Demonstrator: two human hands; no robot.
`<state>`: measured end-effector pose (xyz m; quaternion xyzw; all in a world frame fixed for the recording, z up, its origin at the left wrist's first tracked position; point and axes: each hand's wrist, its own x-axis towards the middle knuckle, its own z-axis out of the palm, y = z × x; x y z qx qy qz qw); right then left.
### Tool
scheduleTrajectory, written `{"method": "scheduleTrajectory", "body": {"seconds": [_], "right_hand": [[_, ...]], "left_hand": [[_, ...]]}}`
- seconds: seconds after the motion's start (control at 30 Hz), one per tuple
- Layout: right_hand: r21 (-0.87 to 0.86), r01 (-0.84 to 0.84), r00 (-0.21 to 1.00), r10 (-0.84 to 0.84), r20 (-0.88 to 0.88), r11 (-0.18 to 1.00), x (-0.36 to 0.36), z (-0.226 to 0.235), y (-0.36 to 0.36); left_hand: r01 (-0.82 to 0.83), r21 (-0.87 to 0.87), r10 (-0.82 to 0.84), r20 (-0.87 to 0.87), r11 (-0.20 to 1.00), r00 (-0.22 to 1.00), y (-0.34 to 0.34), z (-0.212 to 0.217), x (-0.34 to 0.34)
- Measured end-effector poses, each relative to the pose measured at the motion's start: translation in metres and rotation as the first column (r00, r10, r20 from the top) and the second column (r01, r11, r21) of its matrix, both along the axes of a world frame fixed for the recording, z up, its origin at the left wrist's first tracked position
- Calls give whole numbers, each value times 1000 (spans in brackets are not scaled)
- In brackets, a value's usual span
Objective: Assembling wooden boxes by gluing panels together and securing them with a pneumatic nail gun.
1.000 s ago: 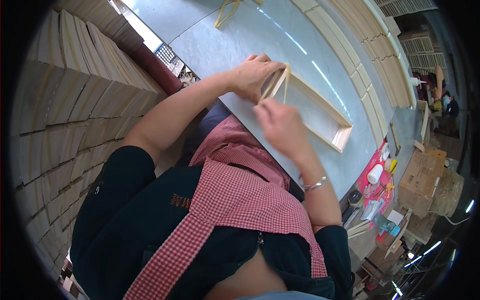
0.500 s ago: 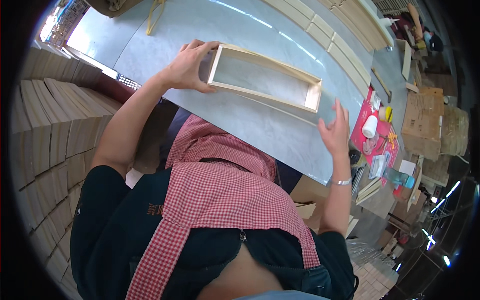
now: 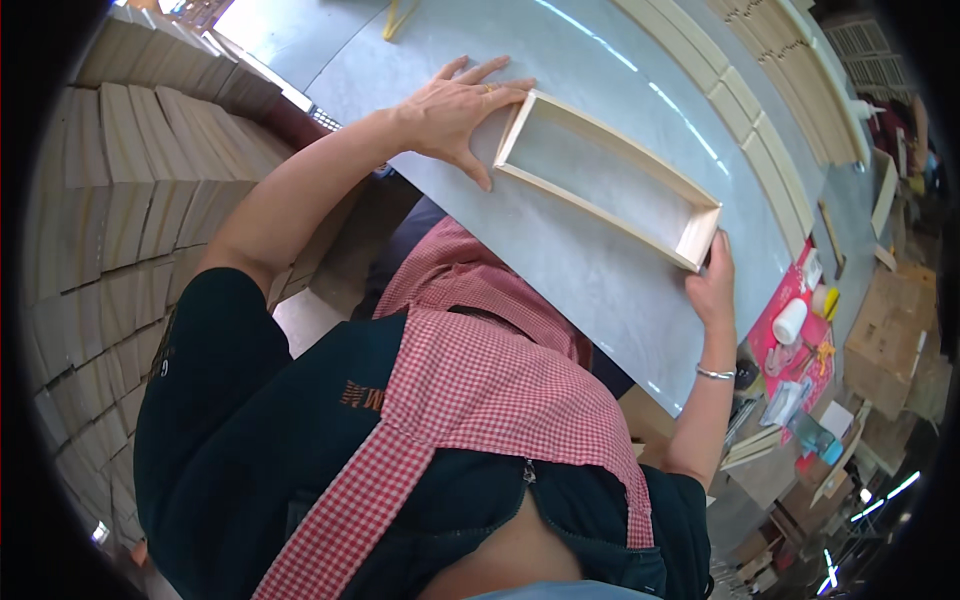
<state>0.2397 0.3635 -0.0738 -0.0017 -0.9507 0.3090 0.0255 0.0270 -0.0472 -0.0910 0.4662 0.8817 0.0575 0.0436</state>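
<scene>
A shallow rectangular frame [image 3: 600, 198] of pale wood, see-through in the middle, lies aslant on the grey-blue tabletop. At its left end is my left hand [image 3: 448, 115], spread wide, with the index fingertip by the far corner and the thumb apart on the near side. That hand wears a ring. My right hand [image 3: 713, 285] is up against the right end board, thumb toward the near corner and fingers along the outer face. Some of its fingers are hidden.
Tall stacks of wooden boards [image 3: 130, 170] rise at my left. Long pale wood strips [image 3: 735, 105] line the table's far side. At the right, a pink mat [image 3: 770, 330] holds a white bottle [image 3: 789, 321], a yellow tape roll and small items. Cardboard boxes [image 3: 890, 315] stand beyond.
My right hand, apart from the wooden frame before, now meets its right end. My left hand has loosened and spread its fingers. The whole view has shifted, so the frame appears farther right.
</scene>
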Motion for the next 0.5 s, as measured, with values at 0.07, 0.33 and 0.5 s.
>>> {"method": "scheduleTrajectory", "body": {"seconds": [0.07,0.33,0.5], "right_hand": [[-12,-3,1000,3,-12,1000,0,3,-4],[-132,127,985,-141,-102,983,5,-4,-17],[-357,239,955,-285,-83,903,10,-20,-15]], "left_hand": [[-12,-1,12,-33,1000,999,-8,-7,3],[29,-71,-40,-152,997,988,-15,-8,7],[-106,271,-60,540,957,840,-21,9,-10]]}}
